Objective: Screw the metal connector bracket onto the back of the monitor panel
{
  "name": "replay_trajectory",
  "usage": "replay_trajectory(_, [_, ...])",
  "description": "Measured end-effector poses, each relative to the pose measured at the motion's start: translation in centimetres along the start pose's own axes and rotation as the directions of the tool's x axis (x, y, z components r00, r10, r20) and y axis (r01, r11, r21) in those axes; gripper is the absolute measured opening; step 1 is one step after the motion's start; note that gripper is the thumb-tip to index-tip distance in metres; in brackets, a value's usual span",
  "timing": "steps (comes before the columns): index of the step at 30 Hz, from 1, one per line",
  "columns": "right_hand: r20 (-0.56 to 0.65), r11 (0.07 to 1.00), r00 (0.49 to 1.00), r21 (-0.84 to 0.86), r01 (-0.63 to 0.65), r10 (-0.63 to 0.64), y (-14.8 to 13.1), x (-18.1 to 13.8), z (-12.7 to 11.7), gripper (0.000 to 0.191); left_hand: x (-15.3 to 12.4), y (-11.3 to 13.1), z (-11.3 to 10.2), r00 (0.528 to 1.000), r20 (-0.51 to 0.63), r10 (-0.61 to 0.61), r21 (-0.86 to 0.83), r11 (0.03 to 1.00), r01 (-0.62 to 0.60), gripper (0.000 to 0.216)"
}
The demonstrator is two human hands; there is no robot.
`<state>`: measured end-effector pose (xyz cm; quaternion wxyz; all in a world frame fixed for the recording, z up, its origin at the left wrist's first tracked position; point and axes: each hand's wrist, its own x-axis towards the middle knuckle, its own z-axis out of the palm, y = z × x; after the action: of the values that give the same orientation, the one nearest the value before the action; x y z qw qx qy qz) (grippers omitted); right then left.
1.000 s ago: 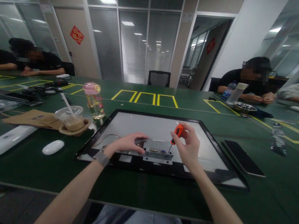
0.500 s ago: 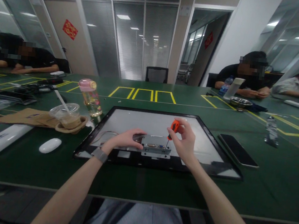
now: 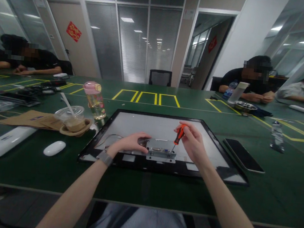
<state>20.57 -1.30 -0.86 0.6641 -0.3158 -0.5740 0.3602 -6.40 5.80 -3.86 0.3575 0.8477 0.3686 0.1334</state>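
Note:
A flat display panel [image 3: 117, 124] with a black frame and a pale back lies on the table before me. On its near part sits a metal bracket [image 3: 160, 158] with connector ports, one of them blue. My left hand [image 3: 130, 143], a watch on its wrist, grips the bracket's left end between thumb and fingers. My right hand [image 3: 194, 142] holds an orange-and-black screwdriver [image 3: 179, 133] by its handle. Its shaft leans, with the tip down at the bracket's right side by the blue port; exact tip contact is too small to make out.
A phone [image 3: 243, 155] lies right of the panel. To the left are a white mouse [image 3: 54, 148], a plastic cup [image 3: 70, 117] with a straw, a pink-lidded bottle [image 3: 95, 102] and a white device [image 3: 4, 142]. Several people sit across the green table [image 3: 132, 188].
The screwdriver has gone from nearly upright to leaning, its handle tipped to the right with my right hand. My left hand keeps its place on the bracket. The whole view has shifted slightly.

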Motion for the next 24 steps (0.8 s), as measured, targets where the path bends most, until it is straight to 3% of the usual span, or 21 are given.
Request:
replay_trajectory(7, [0.012,1.000,1.000,-0.003,-0.006,0.006,-0.27,0.00,0.22,0.025,0.08,0.30,-0.07,1.000,0.003,0.001,-0.016,1.000,-0.001,0.074])
replay_trajectory(14, [0.035,1.000,0.999,0.010,-0.025,0.025,-0.05,-0.03,-0.46,0.019,0.02,0.17,-0.06,1.000,0.008,-0.005,-0.007,1.000,0.005,0.076])
replay_trajectory(24, [-0.041,0.994,0.998,-0.103,0.038,-0.042,-0.47,-0.02,-0.69,0.019,0.26,-0.55,0.14,1.000,-0.008,-0.001,0.000,1.000,0.001,0.077])
